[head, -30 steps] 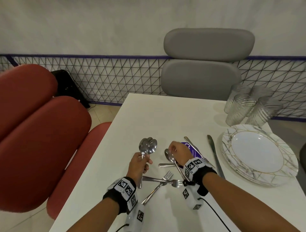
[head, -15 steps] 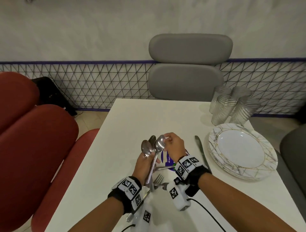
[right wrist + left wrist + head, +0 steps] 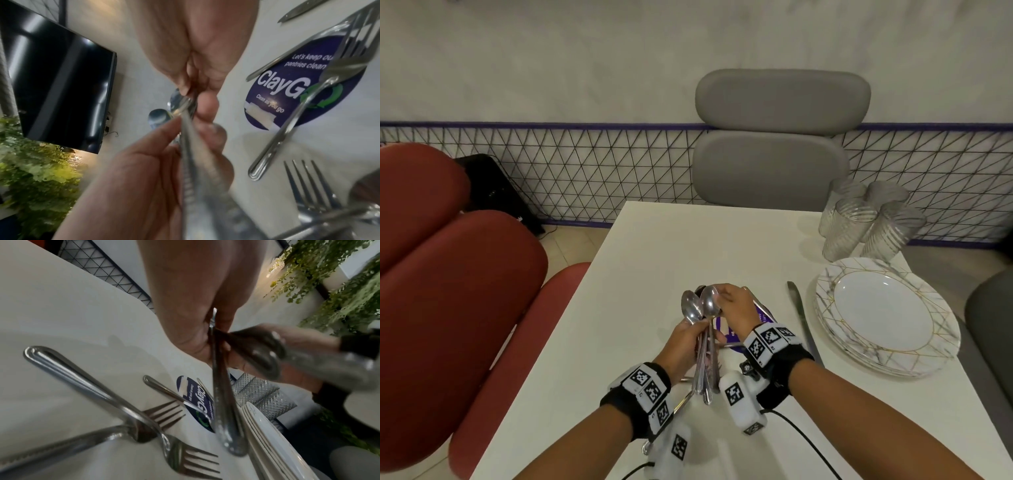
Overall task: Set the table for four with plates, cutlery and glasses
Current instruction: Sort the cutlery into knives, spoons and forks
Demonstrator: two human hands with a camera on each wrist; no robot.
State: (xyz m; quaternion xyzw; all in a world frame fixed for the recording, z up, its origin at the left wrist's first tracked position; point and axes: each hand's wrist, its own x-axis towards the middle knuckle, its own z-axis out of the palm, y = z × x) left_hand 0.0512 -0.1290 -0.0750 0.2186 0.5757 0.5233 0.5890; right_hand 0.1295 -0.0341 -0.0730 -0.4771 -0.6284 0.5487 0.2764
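My left hand (image 3: 690,344) grips a bundle of steel spoons (image 3: 700,310) upright by their handles, bowls up, above the white table (image 3: 640,274). My right hand (image 3: 732,305) pinches the bowl of the nearest spoon (image 3: 709,303) in that bundle. In the wrist views the spoon handles (image 3: 223,402) (image 3: 197,154) run between both hands. Several forks (image 3: 164,417) (image 3: 308,183) lie crossed on the table under the hands. A knife (image 3: 799,315) lies right of the hands. A stack of marbled plates (image 3: 887,315) and a cluster of clear glasses (image 3: 863,222) stand at the right.
A round blue sticker (image 3: 304,81) is on the table beneath the cutlery. A grey chair (image 3: 774,140) stands at the far end, red chairs (image 3: 448,291) along the left, another grey seat (image 3: 993,325) at the right. A wire mesh fence (image 3: 585,171) runs behind.
My right hand has lifted a spoon off the table and brought it to the bundle in my left hand, where it now stands with the others. The view has shifted slightly.
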